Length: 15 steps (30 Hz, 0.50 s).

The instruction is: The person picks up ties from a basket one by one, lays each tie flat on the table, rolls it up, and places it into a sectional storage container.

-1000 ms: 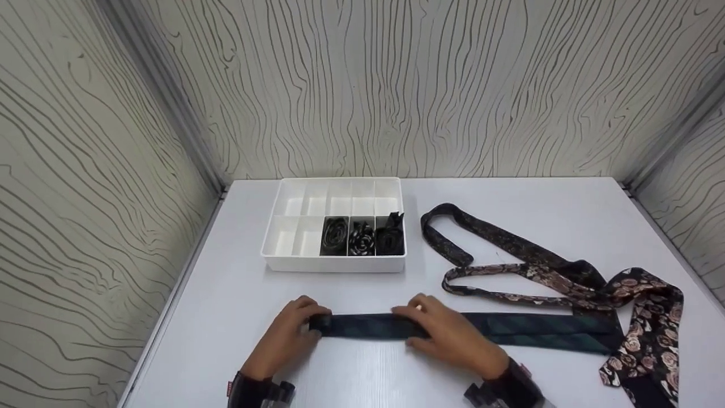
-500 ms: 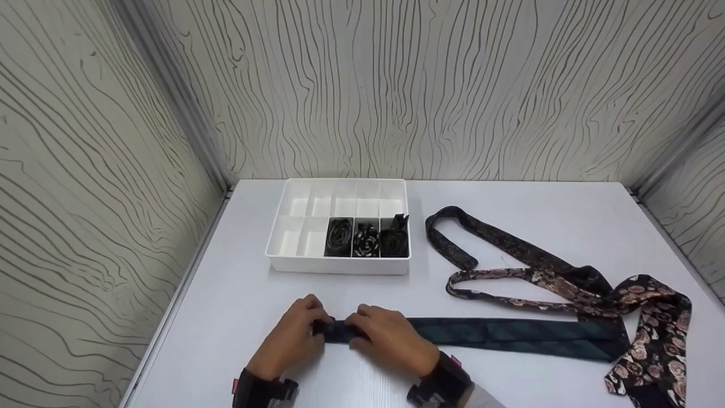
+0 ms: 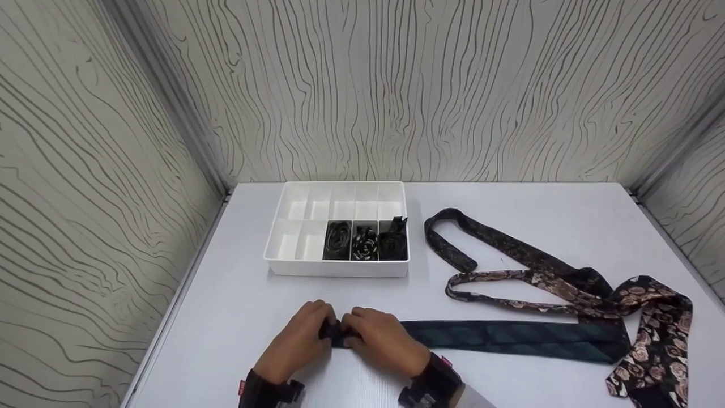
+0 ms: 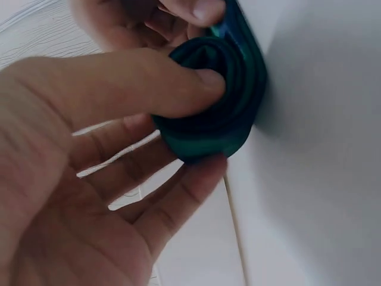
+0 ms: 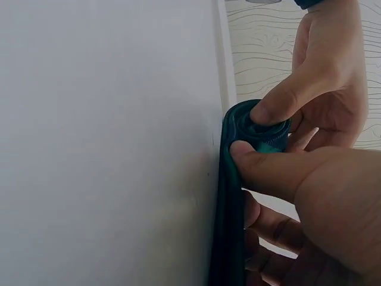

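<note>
A dark green and navy necktie (image 3: pixel 453 335) lies lengthwise across the table, its left end wound into a coil. My left hand (image 3: pixel 297 337) holds that coil, and in the left wrist view its thumb presses the spiral side while fingers curve around the rolled tie (image 4: pixel 205 143). Right beside it, my right hand (image 3: pixel 385 343) pinches the tie where the flat length meets the coil. The right wrist view shows the right thumb (image 5: pixel 262 167) against the rolled tie (image 5: pixel 241 113), with fingers on the other side of the band. Both hands partly cover the coil in the head view.
Behind the hands stands a white divided box (image 3: pixel 334 268); several of its compartments are bare, and three hold dark rolled ties (image 3: pixel 365 243). To the right lie a floral necktie (image 3: pixel 640 345) and a dark patterned necktie (image 3: pixel 498 238), overlapping the green tie's wide end.
My right hand has slid left along the green tie until close to my left hand. The left hand, with the coil, has shifted slightly right.
</note>
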Each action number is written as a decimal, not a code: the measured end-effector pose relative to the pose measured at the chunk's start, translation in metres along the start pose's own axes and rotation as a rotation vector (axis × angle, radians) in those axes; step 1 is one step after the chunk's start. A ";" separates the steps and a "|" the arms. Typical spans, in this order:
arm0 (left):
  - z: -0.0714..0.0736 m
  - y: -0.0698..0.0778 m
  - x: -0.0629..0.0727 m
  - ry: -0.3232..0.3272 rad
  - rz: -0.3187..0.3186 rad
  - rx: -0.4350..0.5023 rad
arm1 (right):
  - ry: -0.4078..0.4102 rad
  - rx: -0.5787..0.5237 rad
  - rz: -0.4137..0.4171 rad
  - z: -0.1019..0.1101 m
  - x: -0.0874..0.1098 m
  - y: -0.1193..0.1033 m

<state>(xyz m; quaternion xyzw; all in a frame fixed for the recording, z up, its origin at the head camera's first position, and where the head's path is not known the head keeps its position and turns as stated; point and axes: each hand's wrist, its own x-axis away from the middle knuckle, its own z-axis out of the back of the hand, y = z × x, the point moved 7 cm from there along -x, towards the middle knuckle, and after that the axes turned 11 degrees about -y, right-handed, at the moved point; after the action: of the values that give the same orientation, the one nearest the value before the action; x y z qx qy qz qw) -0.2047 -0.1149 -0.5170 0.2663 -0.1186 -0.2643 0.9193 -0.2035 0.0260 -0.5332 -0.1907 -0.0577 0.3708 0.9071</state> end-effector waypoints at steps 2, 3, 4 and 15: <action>0.000 0.003 0.001 0.004 -0.018 0.008 | -0.014 -0.014 -0.022 0.001 -0.001 0.002; 0.000 0.005 0.001 0.006 -0.029 0.006 | -0.025 -0.024 -0.031 0.001 -0.001 0.003; -0.001 0.006 0.001 0.008 -0.037 0.006 | -0.029 -0.024 -0.034 0.002 -0.001 0.003; -0.006 0.011 -0.006 0.003 -0.046 0.066 | -0.100 -0.078 -0.030 0.000 0.001 0.006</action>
<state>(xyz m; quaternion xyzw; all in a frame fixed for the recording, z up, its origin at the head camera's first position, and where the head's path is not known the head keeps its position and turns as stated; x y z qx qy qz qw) -0.2027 -0.1006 -0.5165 0.2993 -0.1198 -0.2809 0.9040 -0.2069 0.0310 -0.5356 -0.2062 -0.1203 0.3639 0.9003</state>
